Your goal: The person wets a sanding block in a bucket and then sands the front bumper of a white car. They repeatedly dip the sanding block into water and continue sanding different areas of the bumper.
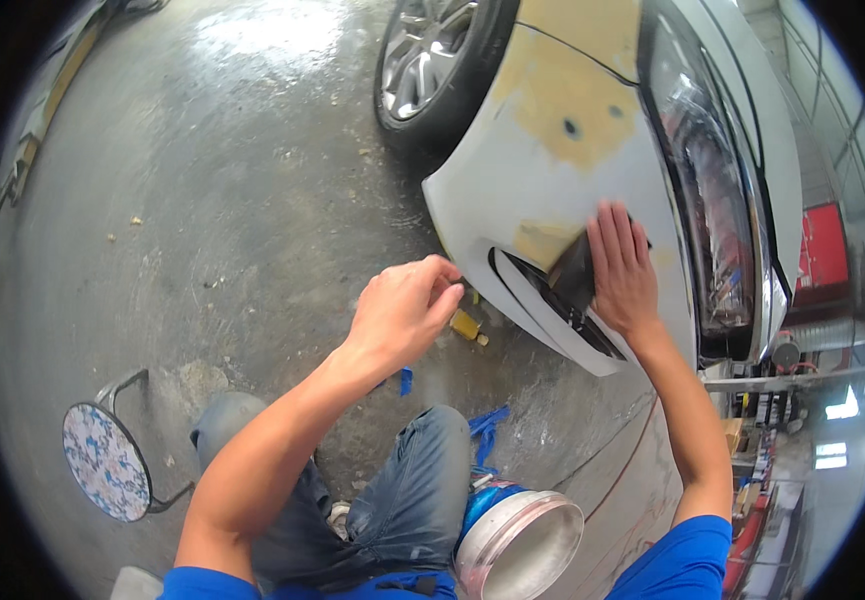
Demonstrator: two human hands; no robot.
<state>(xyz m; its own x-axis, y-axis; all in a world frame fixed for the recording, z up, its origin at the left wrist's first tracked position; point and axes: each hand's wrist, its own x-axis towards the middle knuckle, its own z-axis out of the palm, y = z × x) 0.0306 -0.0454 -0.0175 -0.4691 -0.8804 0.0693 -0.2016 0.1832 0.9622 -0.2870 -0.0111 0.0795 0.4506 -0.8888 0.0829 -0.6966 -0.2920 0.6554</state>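
My right hand lies with its fingers straight and together on the car's white bumper, pressing a dark sheet of sandpaper against it. Part of the sheet sticks out left of the palm; the rest is hidden under the hand. Just below it are a tan filler patch and the dark bumper opening. My left hand is closed near the bumper's lower left edge, thumb against the curled fingers. Whatever it may hold is too small to tell. A larger tan patch with dark spots spreads higher up.
The headlight borders the bumper on the right, the wheel on the upper left. A white bucket stands by my knee. A round stool is at left. Yellow scraps and blue strips lie on the concrete floor.
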